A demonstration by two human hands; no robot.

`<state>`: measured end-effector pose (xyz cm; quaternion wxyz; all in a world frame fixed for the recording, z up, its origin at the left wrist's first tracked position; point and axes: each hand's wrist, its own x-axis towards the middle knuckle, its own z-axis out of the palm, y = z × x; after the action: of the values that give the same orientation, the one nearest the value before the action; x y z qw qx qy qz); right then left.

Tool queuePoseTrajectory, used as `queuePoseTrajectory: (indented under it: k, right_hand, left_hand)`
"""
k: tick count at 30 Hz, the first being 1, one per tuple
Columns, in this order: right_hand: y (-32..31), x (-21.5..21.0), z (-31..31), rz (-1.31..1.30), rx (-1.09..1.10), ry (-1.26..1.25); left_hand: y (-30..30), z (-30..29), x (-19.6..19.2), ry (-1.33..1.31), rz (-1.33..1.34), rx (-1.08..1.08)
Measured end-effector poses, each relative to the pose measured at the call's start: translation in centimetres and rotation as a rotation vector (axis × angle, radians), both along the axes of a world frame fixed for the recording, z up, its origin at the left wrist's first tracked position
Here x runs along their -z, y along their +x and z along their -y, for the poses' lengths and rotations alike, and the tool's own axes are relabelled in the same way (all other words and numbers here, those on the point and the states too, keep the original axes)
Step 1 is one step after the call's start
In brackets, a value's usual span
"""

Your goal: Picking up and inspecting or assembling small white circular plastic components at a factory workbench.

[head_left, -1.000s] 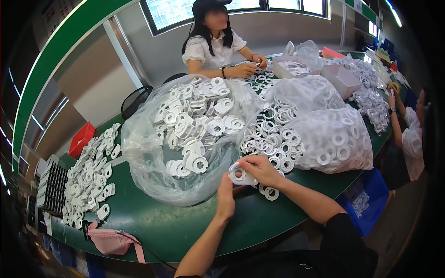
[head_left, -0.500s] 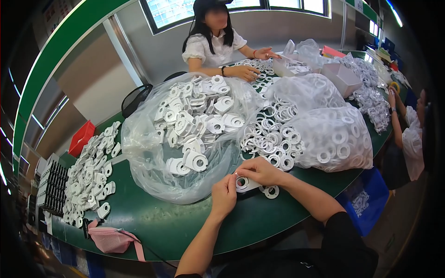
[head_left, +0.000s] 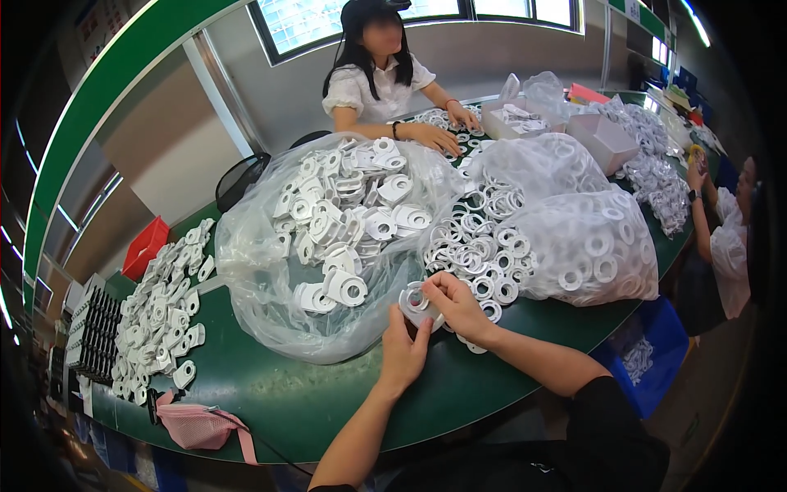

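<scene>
Both of my hands meet over the green table (head_left: 270,394), holding one white plastic ring part (head_left: 415,299) between them. My left hand (head_left: 403,354) grips its lower edge from below. My right hand (head_left: 456,305) pinches it from the right side. Just right of my hands lies a loose heap of white rings (head_left: 475,250). To the left, a clear plastic bag (head_left: 328,238) is full of white flat bracket parts with holes.
A second clear bag of rings (head_left: 586,246) sits at right. More white brackets (head_left: 160,316) are spread at far left beside a black tray (head_left: 92,336), a pink pouch (head_left: 197,425) and a red bin (head_left: 145,246). One person (head_left: 377,78) works opposite, another (head_left: 725,238) at right.
My left hand has moved up to join the right hand on the ring part, and both have lifted it slightly toward the heap. The person opposite has stretched one hand out over the table.
</scene>
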<state>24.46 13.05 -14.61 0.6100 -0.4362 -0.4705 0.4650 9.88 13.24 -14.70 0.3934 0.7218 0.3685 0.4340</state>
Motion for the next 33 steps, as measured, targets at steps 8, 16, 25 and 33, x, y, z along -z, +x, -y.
queuePoseTrajectory:
  k: [8, 16, 25, 33]
  right_hand:
    - [0.8, -2.5, 0.7, 0.671, 0.129, 0.041]
    - [4.2, -2.2, -1.2, 0.860, 0.089, 0.339]
    - [7.2, -5.4, 1.4, 0.993, -0.700, -0.121]
    - [6.0, -4.9, 1.3, 1.022, -0.644, -0.236]
  left_hand:
    - [-0.8, -0.7, 0.6, -0.126, -0.115, 0.048]
    - [-3.6, -3.7, -2.3, -0.502, 0.421, -0.017]
    - [-18.7, -12.1, -8.6, 0.012, 1.047, -0.859]
    - [-11.2, -10.7, -0.8, 0.361, -0.447, -0.386]
